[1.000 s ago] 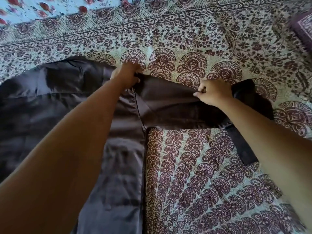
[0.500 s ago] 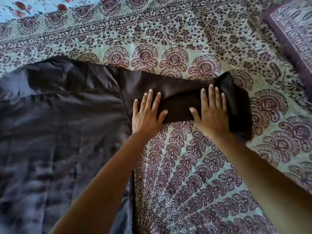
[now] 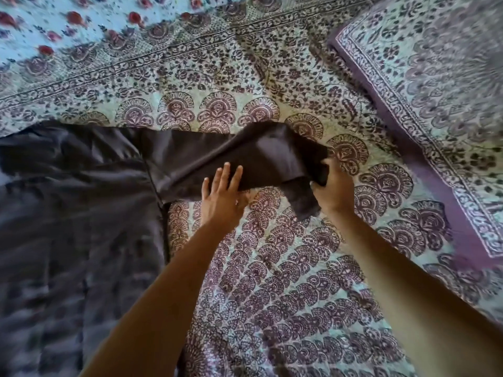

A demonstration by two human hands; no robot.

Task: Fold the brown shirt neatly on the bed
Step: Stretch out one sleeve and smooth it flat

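Observation:
The brown shirt (image 3: 81, 213) lies spread flat over the left half of the patterned bed sheet (image 3: 285, 281). Its sleeve (image 3: 217, 156) stretches to the right across the middle of the view. My left hand (image 3: 221, 198) lies flat with straight fingers on the sleeve's lower edge, pressing it down. My right hand (image 3: 333, 190) grips the sleeve's far end and holds it raised off the sheet, so the cloth folds over itself and the cuff hangs below.
A pillow (image 3: 435, 104) in a matching purple print lies at the right, close to the sleeve end. A blue floral cloth (image 3: 68, 25) covers the far left of the bed.
My right hand went from lying flat on the sleeve to gripping its end and lifting it. My left hand slid a little right along the sleeve and stays flat.

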